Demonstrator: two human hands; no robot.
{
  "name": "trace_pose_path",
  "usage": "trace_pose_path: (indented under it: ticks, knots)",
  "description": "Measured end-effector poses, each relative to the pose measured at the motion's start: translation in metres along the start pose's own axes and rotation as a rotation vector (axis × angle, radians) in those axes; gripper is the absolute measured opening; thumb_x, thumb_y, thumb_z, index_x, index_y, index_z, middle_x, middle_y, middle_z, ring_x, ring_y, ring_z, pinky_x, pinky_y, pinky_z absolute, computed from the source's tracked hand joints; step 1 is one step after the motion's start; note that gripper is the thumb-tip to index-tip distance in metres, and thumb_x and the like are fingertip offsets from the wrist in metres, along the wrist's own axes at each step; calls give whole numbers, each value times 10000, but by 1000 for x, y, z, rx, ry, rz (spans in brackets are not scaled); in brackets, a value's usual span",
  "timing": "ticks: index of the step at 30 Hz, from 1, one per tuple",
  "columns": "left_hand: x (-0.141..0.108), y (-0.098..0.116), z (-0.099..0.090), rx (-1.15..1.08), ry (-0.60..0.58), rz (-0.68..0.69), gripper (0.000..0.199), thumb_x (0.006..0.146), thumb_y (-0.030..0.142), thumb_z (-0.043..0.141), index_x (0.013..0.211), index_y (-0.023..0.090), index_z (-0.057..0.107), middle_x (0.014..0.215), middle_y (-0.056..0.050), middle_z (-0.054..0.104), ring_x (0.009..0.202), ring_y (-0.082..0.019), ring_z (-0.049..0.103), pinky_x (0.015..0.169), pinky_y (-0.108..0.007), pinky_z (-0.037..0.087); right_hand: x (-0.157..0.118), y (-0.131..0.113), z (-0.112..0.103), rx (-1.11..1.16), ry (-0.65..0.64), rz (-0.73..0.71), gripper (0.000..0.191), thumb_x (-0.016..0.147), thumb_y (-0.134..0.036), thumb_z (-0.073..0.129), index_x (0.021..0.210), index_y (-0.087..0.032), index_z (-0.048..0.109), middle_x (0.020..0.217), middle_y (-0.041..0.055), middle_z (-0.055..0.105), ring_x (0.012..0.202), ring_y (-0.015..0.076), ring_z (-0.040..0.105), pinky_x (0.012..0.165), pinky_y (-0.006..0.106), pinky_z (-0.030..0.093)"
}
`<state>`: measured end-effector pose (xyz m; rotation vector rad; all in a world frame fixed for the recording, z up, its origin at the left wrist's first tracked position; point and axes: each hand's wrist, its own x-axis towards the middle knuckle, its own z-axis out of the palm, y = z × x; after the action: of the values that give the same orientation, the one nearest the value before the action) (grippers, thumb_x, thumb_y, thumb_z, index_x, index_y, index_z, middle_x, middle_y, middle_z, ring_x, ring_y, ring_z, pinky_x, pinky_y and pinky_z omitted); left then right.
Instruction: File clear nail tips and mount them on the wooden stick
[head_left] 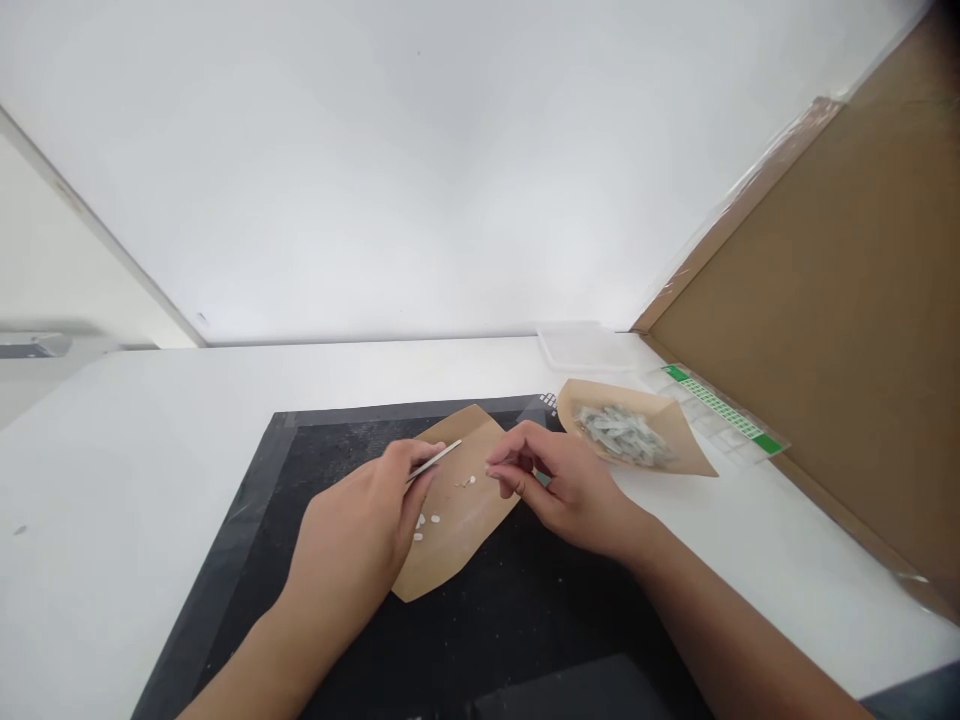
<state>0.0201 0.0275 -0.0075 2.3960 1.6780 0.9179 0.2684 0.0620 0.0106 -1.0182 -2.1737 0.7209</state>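
Observation:
My left hand (360,525) is closed, pinching a thin pale strip (442,457) between thumb and forefinger. The strip's free end points up and to the right. Beneath both hands lies a sheet of brown paper (450,560), and a few small white oval pieces (435,519) rest on it beside my left fingers. Smaller white bits (471,481) are scattered nearer the right hand. My right hand (559,480) is closed too, thumb and forefinger pressed together over the paper's right edge. Whatever those fingertips hold is too small to make out.
A brown paper tray (690,440) at the right holds a heap of pale greenish strips (622,432). Behind it are a clear plastic lid (592,347) and a clear sheet with a green-marked band (724,410). A black mat (525,620) covers the white table; cardboard (840,300) stands at right.

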Motion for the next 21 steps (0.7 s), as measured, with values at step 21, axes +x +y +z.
trace_pose_path:
  ticks: [21]
  knots:
    - [-1, 8, -5, -431, -4, 171, 212, 1059, 203, 583, 1155, 248, 767, 1010, -16, 806, 909, -169, 729, 845, -303, 605, -6, 0, 6, -230, 249, -411, 233, 957, -256, 767, 779, -236, 619, 781, -38, 761, 614, 97, 634, 583, 252, 428]
